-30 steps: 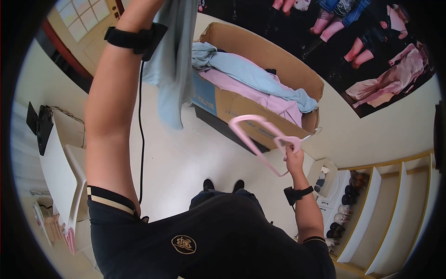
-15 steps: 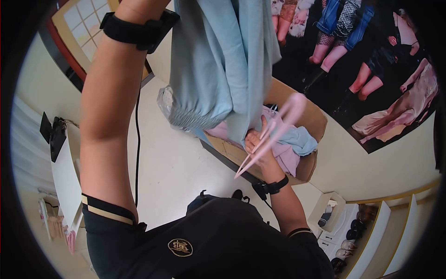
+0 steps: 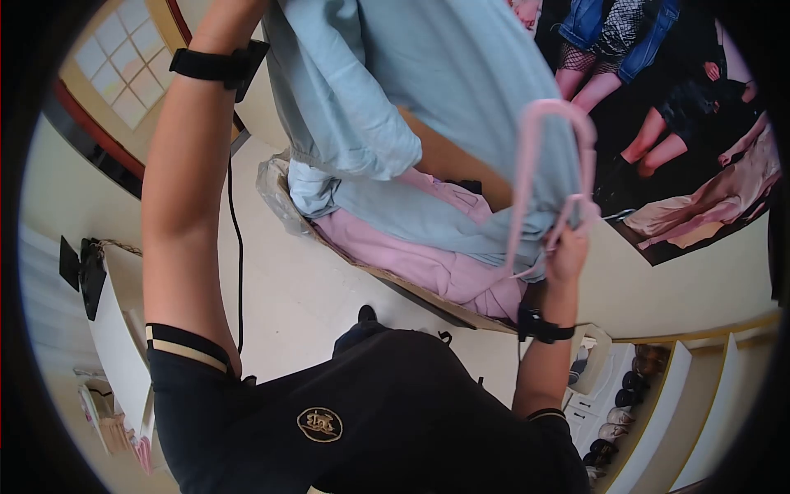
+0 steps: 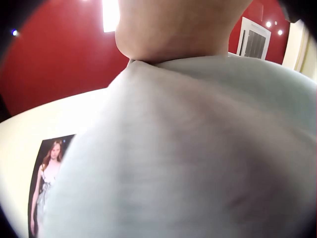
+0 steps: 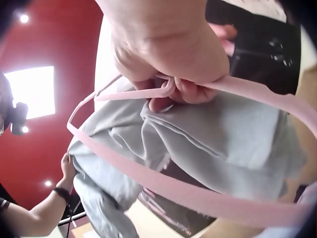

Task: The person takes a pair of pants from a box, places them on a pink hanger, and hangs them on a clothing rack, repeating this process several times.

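One pink hanger (image 3: 520,185) — one blue garment (image 3: 461,74) held aloft — one cardboard box (image 3: 448,165).

Pale blue garment (image 3: 461,90), hanging bunched — pink hanger (image 3: 520,181), upright against it

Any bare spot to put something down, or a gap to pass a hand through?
Free: the cream floor, bordered by the cardboard box, the left arm and the person's feet. Crowded: the box is heaped with pink and blue clothes. Between the left hand and right hand, the blue garment and pink hanger fill the gap.
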Motion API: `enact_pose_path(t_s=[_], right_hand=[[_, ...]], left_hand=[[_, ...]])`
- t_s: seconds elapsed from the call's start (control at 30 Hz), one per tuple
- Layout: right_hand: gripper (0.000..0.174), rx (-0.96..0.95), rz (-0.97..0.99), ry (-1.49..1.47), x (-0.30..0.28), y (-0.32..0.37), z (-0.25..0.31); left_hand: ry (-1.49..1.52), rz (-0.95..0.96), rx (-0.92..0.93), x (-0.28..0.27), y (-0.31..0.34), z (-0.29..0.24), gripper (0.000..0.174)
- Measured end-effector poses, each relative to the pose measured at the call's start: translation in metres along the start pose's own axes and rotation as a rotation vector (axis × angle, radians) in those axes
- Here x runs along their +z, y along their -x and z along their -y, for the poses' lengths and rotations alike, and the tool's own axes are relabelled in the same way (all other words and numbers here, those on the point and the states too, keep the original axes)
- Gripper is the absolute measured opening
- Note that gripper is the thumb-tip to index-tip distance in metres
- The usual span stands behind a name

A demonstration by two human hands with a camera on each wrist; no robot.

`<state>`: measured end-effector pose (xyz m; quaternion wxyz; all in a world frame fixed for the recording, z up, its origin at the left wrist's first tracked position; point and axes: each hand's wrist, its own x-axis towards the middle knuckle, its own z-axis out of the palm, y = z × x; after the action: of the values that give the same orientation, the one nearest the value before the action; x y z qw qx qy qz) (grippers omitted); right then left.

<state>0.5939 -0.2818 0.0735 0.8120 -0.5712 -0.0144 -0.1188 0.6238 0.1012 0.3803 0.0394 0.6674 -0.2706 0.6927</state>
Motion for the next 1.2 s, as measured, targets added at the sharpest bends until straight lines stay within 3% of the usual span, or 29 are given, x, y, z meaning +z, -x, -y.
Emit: enact_pose_path(t_s=[0.07, 0.13, 0.17, 0.2, 0.27, 0.3, 0.33, 0.37, 0.4, 0.53, 0.6, 0.67, 0.7, 0.73, 0.83, 1.03, 1.1, 1.13, 1.2], right_hand=[[0.016, 0.016, -0.029, -0.029, -0.035, -0.019, 0.019], [0.024, 0.043, -0.033, 0.026, -0.043, -0.029, 0.035], [0.024, 0.035, -0.047, 0.033, -0.045, -0.029, 0.032], [0.029, 0.074, -0.084, 0.053, -0.049, -0.028, 0.024], [0.042, 0.168, -0.157, 0.104, -0.054, -0.022, 0.016], [0.04, 0.193, -0.191, 0.124, -0.057, -0.015, 0.013], [0.038, 0.221, -0.225, 0.145, -0.061, -0.008, 0.008], [0.038, 0.226, -0.244, 0.151, -0.067, 0.0, -0.001], [0.036, 0.252, -0.286, 0.132, -0.074, 0.007, -0.011], [0.024, 0.276, -0.298, 0.072, -0.073, 0.036, -0.017], [0.022, 0.275, -0.356, 0.072, -0.073, 0.045, -0.02], [0.021, 0.274, -0.419, 0.063, -0.076, 0.053, -0.025], [0.021, 0.272, -0.437, 0.057, -0.079, 0.058, -0.026], [0.02, 0.269, -0.455, 0.053, -0.082, 0.064, -0.027], [0.019, 0.281, -0.503, 0.025, -0.087, 0.081, -0.021], [0.02, 0.299, -0.667, 0.052, -0.097, 0.116, -0.012], [0.022, 0.324, -0.718, 0.071, -0.097, 0.128, -0.005], [0.015, 0.34, -0.684, 0.121, -0.101, 0.138, -0.002], [0.016, 0.343, -0.7, 0.125, -0.111, 0.153, 0.006]], left_hand=[[-0.028, 0.145, -0.113, 0.006, 0.028, 0.01, 0.003], [0.039, 0.135, -0.136, 0.026, 0.075, 0.024, 0.005], [-0.079, 0.393, -0.326, 0.035, 0.115, 0.037, 0.015], [0.206, 0.346, -0.308, 0.039, 0.142, 0.028, 0.017], [0.498, 0.833, -0.383, 0.037, 0.208, 0.014, 0.02], [0.65, 1.139, -0.442, 0.022, 0.227, -0.004, 0.021], [0.676, 1.52, -0.357, 0.024, 0.272, -0.006, 0.029], [0.672, 1.812, -0.442, 0.014, 0.309, -0.021, 0.036], [0.57, 1.939, -0.318, 0.012, 0.342, -0.039, 0.056], [0.536, 2.022, -0.285, 0.009, 0.365, -0.114, 0.114], [0.559, 2.1, -0.23, 0.013, 0.384, -0.141, 0.122], [0.359, 2.104, -0.144, 0.018, 0.391, -0.155, 0.12], [0.338, 2.06, -0.102, 0.024, 0.4, -0.155, 0.104], [0.353, 2.065, -0.087, 0.034, 0.423, -0.154, 0.104], [0.361, 2.052, -0.117, 0.069, 0.461, -0.147, 0.055], [0.345, 2.003, -0.389, 0.139, 0.489, -0.123, 0.043], [0.16, 2.07, -0.439, 0.157, 0.481, -0.121, 0.036], [0.071, 2.097, -0.481, 0.163, 0.471, -0.119, 0.036], [-0.05, 2.078, -0.646, 0.173, 0.477, -0.117, 0.036]])
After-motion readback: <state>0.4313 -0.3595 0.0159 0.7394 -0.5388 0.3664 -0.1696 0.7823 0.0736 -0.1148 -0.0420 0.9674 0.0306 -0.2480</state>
